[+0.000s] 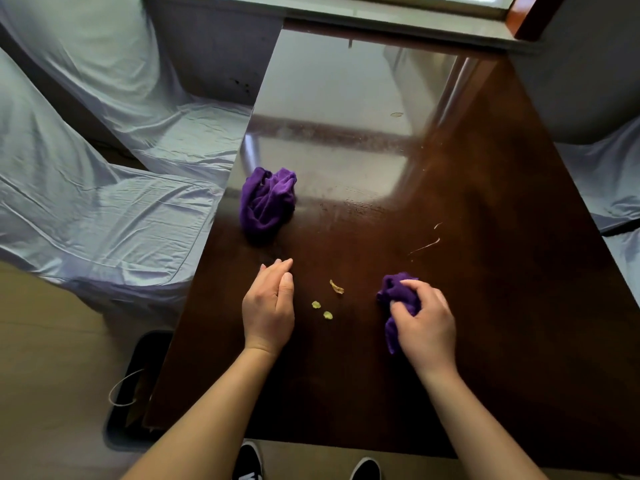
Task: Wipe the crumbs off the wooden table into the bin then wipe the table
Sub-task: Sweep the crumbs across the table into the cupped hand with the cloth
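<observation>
Now right hand clutching purple cloth, left hand cupped beside crumbs

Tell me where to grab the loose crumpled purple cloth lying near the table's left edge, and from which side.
Pinch the raised folds at the top of the crumpled purple cloth, coming straight down from above. It sits bunched in a mound on the dark wooden table, so its ridges stand proud, and nothing flat offers an edge. The free left hand is probably nearest; the right hand already grips another purple cloth.
</observation>
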{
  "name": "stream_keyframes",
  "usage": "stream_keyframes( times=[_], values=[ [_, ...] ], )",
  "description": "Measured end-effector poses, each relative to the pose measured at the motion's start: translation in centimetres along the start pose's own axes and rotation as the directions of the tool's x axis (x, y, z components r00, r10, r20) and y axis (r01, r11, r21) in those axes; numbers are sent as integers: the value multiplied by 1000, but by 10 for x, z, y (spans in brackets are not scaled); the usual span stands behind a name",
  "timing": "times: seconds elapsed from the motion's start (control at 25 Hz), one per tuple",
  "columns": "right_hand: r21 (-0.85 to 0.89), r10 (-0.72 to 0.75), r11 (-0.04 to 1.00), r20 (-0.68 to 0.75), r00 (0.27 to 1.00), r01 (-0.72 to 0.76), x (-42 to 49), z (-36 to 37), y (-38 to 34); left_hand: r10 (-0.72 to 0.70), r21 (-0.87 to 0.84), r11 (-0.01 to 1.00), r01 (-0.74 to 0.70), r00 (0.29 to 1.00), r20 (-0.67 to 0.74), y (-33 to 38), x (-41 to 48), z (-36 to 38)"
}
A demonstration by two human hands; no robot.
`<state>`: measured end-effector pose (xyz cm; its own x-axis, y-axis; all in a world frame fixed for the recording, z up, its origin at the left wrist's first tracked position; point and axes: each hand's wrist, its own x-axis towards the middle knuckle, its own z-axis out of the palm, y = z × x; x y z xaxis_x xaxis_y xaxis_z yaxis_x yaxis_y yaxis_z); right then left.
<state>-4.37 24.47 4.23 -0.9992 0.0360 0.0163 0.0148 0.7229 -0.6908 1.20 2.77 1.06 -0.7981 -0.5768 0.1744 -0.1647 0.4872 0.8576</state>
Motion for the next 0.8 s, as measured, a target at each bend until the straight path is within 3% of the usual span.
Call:
stream_keyframes(
  times=[0.16,0.28,0.44,0.68,0.8],
  values=[
    [-15,-181,983,81,980,183,-9,44,-40,18,58,998,-25,994,108,3,4,-3],
    [118,-311,950,233,922,290,-16,56,-59,113,309,934,-179,969,220,-7,7,-24],
    [250,-287,934,101,952,255,-8,35,-51,102,570,785,-243,958,268,-38,4,-70],
    [-63,-132,989,21,991,133,-19,19,-13,65,642,719,-268,945,321,-50,-2,-71],
    [-188,-206,960,24,978,207,-45,54,-32,60,647,714,-267,944,324,-52,-2,-73]
  ],
)
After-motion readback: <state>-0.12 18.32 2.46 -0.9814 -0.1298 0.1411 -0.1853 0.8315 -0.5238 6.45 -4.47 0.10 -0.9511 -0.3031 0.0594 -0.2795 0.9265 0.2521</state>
